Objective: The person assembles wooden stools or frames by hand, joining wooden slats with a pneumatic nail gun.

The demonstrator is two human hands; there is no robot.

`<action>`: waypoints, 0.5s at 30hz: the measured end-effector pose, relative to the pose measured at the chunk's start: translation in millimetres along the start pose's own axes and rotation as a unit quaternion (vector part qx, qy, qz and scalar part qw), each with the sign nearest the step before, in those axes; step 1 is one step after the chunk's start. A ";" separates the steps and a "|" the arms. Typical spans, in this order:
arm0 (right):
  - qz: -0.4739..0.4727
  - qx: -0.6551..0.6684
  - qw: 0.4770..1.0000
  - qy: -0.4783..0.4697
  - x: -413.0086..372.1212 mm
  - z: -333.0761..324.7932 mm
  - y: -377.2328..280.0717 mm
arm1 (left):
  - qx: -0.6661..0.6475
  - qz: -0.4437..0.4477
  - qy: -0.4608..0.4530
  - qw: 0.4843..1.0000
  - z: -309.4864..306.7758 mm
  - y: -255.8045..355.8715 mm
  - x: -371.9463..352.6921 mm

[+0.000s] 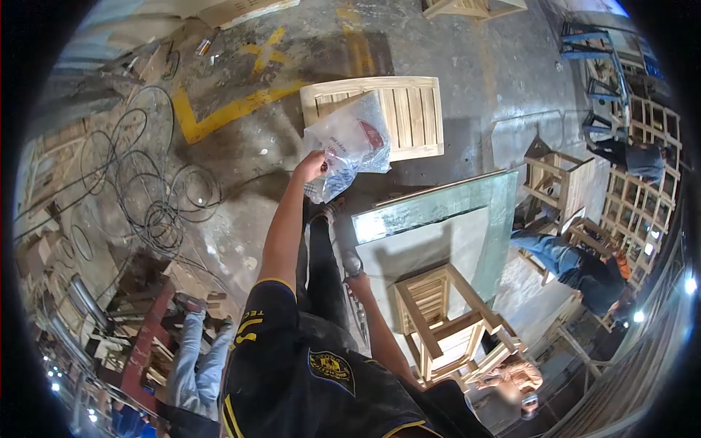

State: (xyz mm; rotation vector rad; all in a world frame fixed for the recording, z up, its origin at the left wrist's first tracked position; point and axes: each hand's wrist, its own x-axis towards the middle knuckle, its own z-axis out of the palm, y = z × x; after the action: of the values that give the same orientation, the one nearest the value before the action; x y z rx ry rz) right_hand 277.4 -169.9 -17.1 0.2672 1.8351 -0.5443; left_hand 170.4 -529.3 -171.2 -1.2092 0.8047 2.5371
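Note:
My left hand (314, 166) is closed on the edge of a clear plastic bag (358, 139) with red printing. The bag hangs over one side of a pale slatted wooden piece (416, 117), like a small tabletop or stool, and covers part of its slats. What is inside the bag I cannot make out. Lower down, beside my leg, my right hand (358, 283) is wrapped round a grey hand-held tool (353, 263) with a rounded end. Its exact kind is not clear.
Tangled cables (157, 212) lie on the concrete floor at left. A glass-edged board (438, 208) and an upturned wooden stool frame (445, 314) are at right. Several people work around, one in blue jeans (544, 252). A blue metal frame (606, 55) stands far right.

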 end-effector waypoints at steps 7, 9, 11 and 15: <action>-0.044 -0.050 0.998 0.015 -15.1 -5.4 -10.6 | -0.019 0.002 -0.040 0.999 -14.5 -4.9 13.6; 0.006 -0.004 1.000 0.003 -26.5 -11.2 -35.6 | -0.065 -0.003 -0.039 0.997 -17.2 -10.7 24.0; -0.029 0.044 0.999 0.006 -32.3 -14.0 -48.2 | -0.108 -0.012 -0.029 0.994 -2.4 -1.4 16.2; -0.058 0.085 0.995 -0.004 -27.4 -21.2 -47.1 | -0.135 -0.033 0.014 0.990 6.3 5.8 1.7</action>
State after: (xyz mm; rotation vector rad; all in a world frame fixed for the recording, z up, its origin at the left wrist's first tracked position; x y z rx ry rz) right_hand 247.9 -198.0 24.9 0.2736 1.8065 -0.7844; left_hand 162.8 -530.6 -167.1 -1.3270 0.4260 2.6433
